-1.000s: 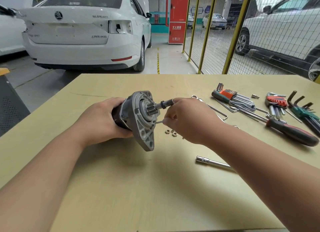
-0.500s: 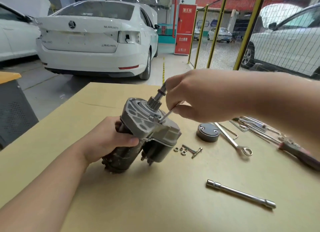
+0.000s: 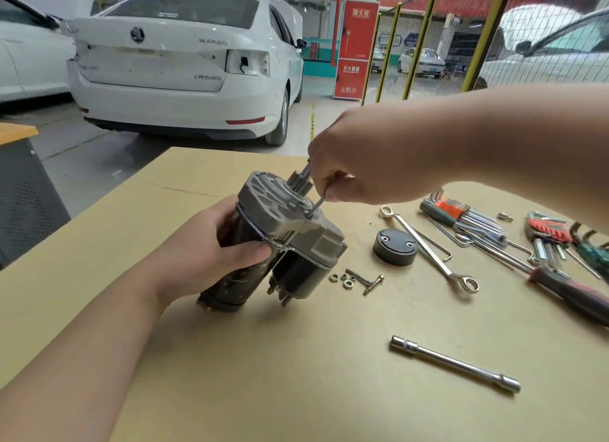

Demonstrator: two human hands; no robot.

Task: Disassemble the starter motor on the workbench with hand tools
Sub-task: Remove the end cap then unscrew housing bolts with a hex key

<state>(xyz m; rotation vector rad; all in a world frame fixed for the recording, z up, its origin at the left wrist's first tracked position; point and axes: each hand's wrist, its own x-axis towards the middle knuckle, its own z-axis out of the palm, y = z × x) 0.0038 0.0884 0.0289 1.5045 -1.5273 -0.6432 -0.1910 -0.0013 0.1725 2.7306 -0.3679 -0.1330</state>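
Left hand point(image 3: 204, 253) grips starter motor point(image 3: 286, 225), right hand point(image 3: 356, 164) hex key point(image 3: 318, 204), near workbench point(image 3: 211, 159) edge.

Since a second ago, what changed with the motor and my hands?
The starter motor was tipped upright: its pinion, which pointed right, now points up. The right hand rose above it, its hex key angled down into the nose housing. The left hand still grips its body; the loose tools stayed put.
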